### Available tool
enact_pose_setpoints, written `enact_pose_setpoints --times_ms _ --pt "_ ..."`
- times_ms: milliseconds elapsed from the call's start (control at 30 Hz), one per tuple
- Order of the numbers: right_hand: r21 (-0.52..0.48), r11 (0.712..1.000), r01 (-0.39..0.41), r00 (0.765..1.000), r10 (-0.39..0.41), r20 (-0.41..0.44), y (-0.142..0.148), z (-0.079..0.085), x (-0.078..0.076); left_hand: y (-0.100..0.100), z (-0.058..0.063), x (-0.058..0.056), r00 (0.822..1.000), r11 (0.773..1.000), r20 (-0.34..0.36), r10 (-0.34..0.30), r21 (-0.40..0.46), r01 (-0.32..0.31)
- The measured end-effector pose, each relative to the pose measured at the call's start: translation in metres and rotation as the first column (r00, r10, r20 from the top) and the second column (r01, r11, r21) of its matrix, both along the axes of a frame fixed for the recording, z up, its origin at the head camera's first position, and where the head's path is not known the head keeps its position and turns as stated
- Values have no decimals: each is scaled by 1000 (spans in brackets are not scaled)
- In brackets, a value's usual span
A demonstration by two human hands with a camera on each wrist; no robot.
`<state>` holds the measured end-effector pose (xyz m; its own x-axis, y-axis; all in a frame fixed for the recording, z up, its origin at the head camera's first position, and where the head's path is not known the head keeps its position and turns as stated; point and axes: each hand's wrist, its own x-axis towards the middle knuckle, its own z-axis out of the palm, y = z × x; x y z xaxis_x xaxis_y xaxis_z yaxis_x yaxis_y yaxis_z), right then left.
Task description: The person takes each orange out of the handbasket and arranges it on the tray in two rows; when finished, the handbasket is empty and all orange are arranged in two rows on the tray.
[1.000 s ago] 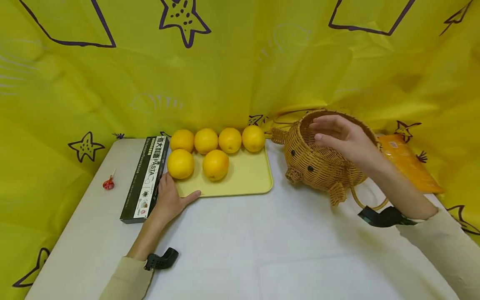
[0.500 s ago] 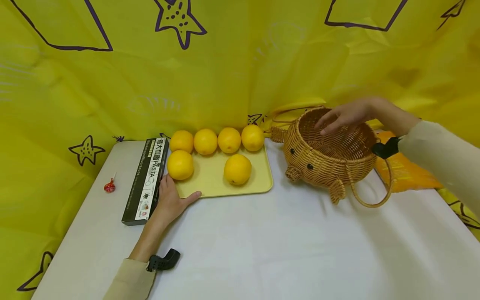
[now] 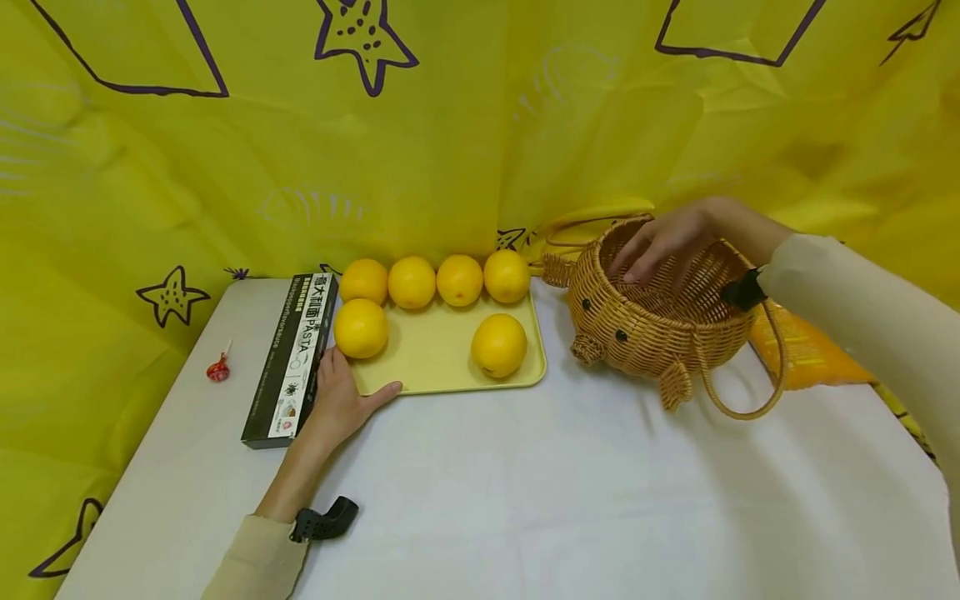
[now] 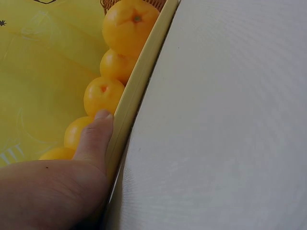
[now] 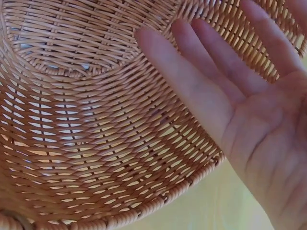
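My left hand (image 3: 341, 404) rests at the near left corner of a pale yellow tray (image 3: 427, 382). Its thumb lies straight along the front rim, also in the left wrist view, and its other fingers reach between the tray and a pasta box (image 3: 288, 362). Several oranges are on the tray: a row at the back, one orange (image 3: 361, 328) near the left hand and a separate orange (image 3: 498, 345) toward the right. My right hand (image 3: 671, 242) reaches over the rim into a wicker pig basket (image 3: 637, 321), fingers extended and holding nothing. The basket's visible inside (image 5: 96, 120) holds nothing.
A red lollipop (image 3: 218, 367) lies left of the pasta box. An orange packet (image 3: 806, 350) lies partly behind the basket, whose handle (image 3: 750, 414) loops onto the white table (image 3: 510, 500). A yellow printed cloth (image 3: 450, 125) hangs behind.
The separate orange has rolled rightward across the tray. My right hand rose with its elbow swinging outward, then lowered into the basket. My left hand has stayed at the tray corner.
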<state>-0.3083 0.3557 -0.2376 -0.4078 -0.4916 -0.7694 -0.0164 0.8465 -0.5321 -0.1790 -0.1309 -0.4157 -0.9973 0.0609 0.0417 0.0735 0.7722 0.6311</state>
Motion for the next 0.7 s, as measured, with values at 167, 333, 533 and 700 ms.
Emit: enact_pose_setpoints --times_ms 167,333,533,700 --pt "15 1000 23 998 -24 66 -3 -3 0 2 0 -1 1000 1000 -15 -4 -3 4" --pt "25 998 62 986 -66 155 -6 -9 2 3 0 0 1000 1000 -13 -6 -13 6" --pt "31 998 54 978 -59 201 -11 -14 1 3 -2 0 1000 1000 -10 -3 -11 3" --pt "56 998 20 970 -33 240 -18 -20 -2 3 -1 0 1000 1000 7 -2 -20 2"
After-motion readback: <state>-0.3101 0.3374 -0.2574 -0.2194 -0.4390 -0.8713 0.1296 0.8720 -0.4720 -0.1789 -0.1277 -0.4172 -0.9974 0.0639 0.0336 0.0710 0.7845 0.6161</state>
